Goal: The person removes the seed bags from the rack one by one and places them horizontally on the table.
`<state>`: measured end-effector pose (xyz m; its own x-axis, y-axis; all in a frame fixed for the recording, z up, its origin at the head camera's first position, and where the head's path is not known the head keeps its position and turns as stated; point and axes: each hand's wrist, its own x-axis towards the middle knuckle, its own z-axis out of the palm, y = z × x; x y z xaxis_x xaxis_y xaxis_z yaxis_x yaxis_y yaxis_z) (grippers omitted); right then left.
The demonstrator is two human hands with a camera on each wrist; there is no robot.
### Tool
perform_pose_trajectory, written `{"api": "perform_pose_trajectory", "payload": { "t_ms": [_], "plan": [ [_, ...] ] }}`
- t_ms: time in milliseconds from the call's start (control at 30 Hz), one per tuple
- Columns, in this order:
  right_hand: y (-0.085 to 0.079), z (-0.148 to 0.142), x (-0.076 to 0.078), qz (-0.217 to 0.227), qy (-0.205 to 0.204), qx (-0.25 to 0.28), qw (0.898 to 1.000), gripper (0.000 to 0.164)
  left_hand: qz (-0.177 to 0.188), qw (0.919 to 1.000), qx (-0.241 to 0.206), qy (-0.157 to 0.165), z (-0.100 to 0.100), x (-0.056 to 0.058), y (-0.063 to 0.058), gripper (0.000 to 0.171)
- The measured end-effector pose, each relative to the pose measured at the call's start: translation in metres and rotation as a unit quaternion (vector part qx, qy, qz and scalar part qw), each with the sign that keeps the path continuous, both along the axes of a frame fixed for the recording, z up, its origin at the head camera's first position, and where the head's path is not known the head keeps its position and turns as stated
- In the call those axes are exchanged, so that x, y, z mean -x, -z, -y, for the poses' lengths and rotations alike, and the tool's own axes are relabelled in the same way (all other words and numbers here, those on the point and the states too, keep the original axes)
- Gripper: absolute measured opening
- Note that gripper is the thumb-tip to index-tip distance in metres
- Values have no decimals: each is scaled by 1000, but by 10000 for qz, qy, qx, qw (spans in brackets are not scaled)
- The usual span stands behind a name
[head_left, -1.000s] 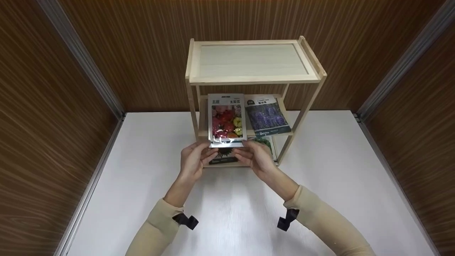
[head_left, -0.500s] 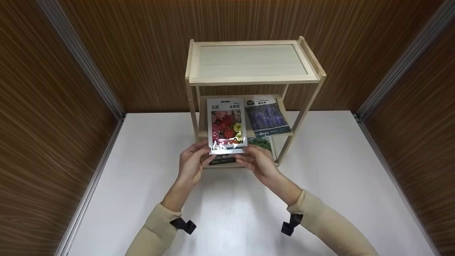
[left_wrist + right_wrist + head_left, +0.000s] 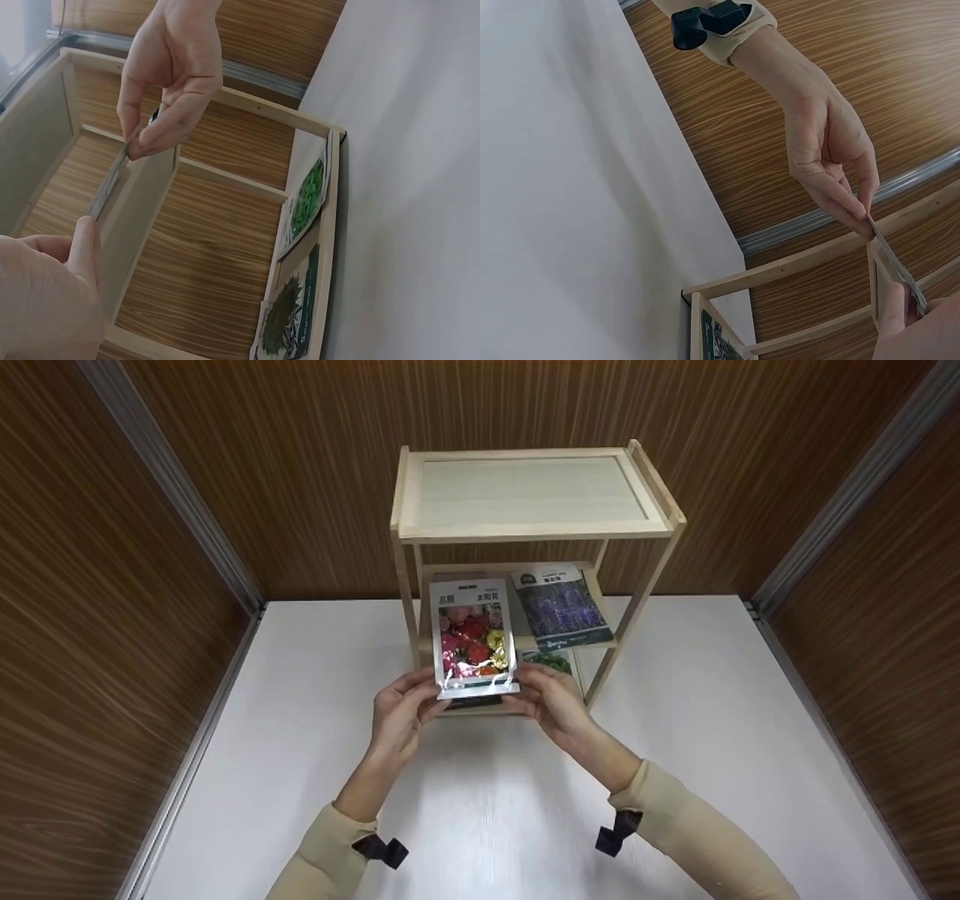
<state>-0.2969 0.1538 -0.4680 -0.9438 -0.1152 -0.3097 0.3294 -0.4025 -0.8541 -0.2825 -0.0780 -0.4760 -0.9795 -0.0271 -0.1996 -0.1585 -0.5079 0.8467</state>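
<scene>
The left hand [image 3: 397, 714] and right hand [image 3: 553, 701] pinch the red-flower packet [image 3: 474, 641] by its lower corners, probably to keep it flat, before the rack's middle shelf [image 3: 487, 567].

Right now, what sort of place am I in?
Likely a small work booth: wood-grain walls with metal strips on three sides of a white surface, and a small wooden shelf standing on it.

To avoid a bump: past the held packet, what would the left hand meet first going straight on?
Likely the middle shelf, behind the flower packet; depth from the left hand is unclear.
</scene>
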Motion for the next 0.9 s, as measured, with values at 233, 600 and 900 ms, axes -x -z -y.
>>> {"api": "perform_pose_trajectory", "payload": {
  "t_ms": [233,600,900],
  "plan": [
    [-1,-1,2,-33,-22,-164,9999,41,119,9996,245,40,3,-6,5,29],
    [2,-5,2,-154,-247,-642,9975,43,130,9986,478,171,9,-17,10,31],
    [5,-9,-6,-245,-435,-600,9969,40,139,9973,649,326,11,-26,16,30]
  ]
}}
